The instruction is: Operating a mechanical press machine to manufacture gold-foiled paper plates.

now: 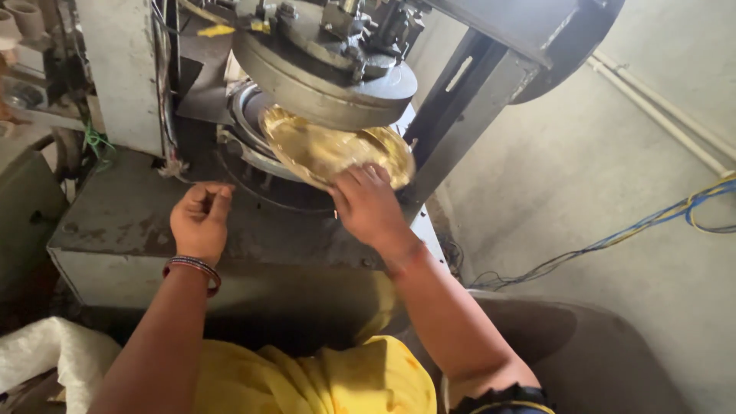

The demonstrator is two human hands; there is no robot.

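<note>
1. Head view, the step in hand: right hand (369,205) reaches forward to a shiny gold plate (337,151) that sits tilted between the round upper die (322,77) of a press and the ring-shaped lower die (249,123) beneath it. Its fingers are spread and laid on the plate's near rim; whether they pinch the rim or only press on it I cannot tell.

2. Left hand (201,218) hovers over the grey metal surface (115,222) in front of the press, fingers curled loosely inward, thumb to fingertips, holding nothing that shows. A band of bangles (192,268) circles that wrist.

3. By my reading, the plate is being handled at the mouth of the press. Moving it calls for a firm hold on the thin rim and a path that keeps the fingers clear of the gap between the dies.

4. Look of the plate: round, shallow, foil-bright gold with a crinkled, reflective face, its far half hidden under the upper die. It looks light and easily bent.

5. Surroundings: blue and yellow wires (652,222) run along the wall at right, a white sack (54,356) lies at lower left, and yellow clothing (307,379) fills the bottom of the view.
</note>
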